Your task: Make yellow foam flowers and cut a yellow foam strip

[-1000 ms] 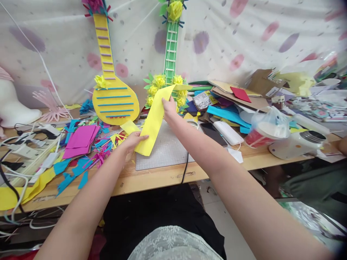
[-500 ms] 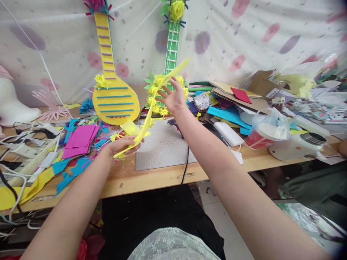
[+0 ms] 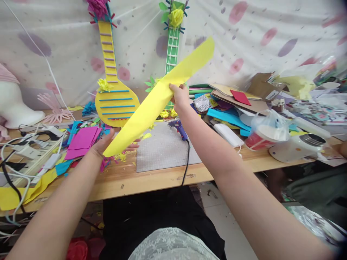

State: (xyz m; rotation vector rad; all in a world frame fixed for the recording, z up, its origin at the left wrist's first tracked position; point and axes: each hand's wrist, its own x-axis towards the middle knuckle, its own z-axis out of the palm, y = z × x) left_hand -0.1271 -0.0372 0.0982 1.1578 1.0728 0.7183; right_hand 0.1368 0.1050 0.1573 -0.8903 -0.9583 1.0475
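My right hand (image 3: 181, 96) pinches the edge of a long strip of yellow paper (image 3: 155, 103) between thumb and fingers. The strip slants through the air, its far end up at the right and its near end down at the left. Behind that lower end is my left hand (image 3: 102, 143), fingers stretched out and partly hidden by the paper. Below my right hand, a purple hot glue gun (image 3: 179, 128) rests on a grey cutting mat (image 3: 158, 153). The strip covers part of a green paper instrument (image 3: 172, 50) trimmed with yellow flowers.
A yellow paper lute (image 3: 116, 101) leans at the back left. Magenta paper sheets (image 3: 82, 141) and scraps lie beside a power strip with cables (image 3: 32, 159). To the right are piled cardboard and paper (image 3: 238, 104), a bagged cup (image 3: 267, 133) and a white bottle (image 3: 295, 147).
The yellow strip has turned its broad side towards me and risen at its far end. My right hand has closed on it, while my left hand has opened and shifted slightly left.
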